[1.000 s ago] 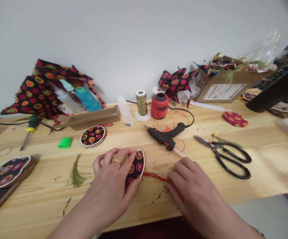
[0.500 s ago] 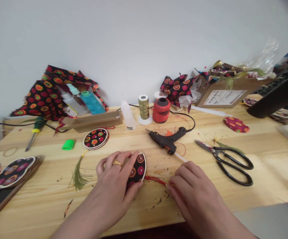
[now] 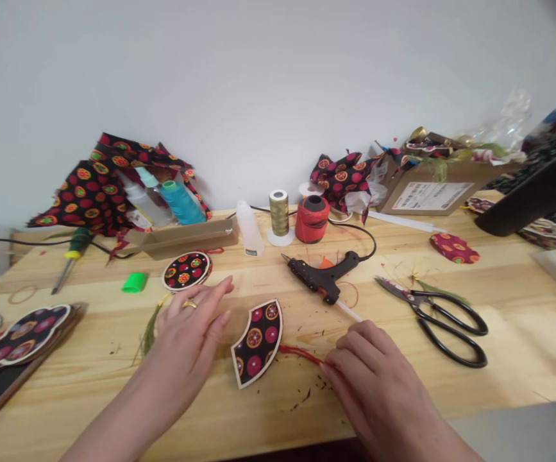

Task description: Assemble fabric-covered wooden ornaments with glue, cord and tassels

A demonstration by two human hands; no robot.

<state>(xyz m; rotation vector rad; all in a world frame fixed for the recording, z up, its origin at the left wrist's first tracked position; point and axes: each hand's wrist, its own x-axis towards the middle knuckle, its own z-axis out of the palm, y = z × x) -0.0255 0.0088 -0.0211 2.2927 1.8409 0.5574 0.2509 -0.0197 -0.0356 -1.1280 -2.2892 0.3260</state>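
Observation:
A fan-shaped ornament (image 3: 254, 340) covered in dark dotted fabric with a pale rim lies flat on the table between my hands. From its right edge runs a red cord (image 3: 301, 352), whose far end my right hand (image 3: 371, 372) pinches between thumb and fingers. My left hand (image 3: 188, 333) is held to the left of the ornament, not touching it, fingers extended and holding nothing. Beyond it sits a round fabric-covered ornament (image 3: 186, 271), and its green tassel (image 3: 149, 330) is partly hidden by the left hand.
A hot glue gun (image 3: 323, 277) lies behind my right hand, with black-handled scissors (image 3: 436, 314) to its right. Red thread (image 3: 311, 221), a gold thread spool (image 3: 278, 215) and a white bottle (image 3: 249, 228) stand near the wall. A screwdriver (image 3: 72, 256) and green cap (image 3: 134, 282) lie left.
My left hand has let go of the fan-shaped ornament and moved left, uncovering it. My right hand keeps its pinch on the red cord.

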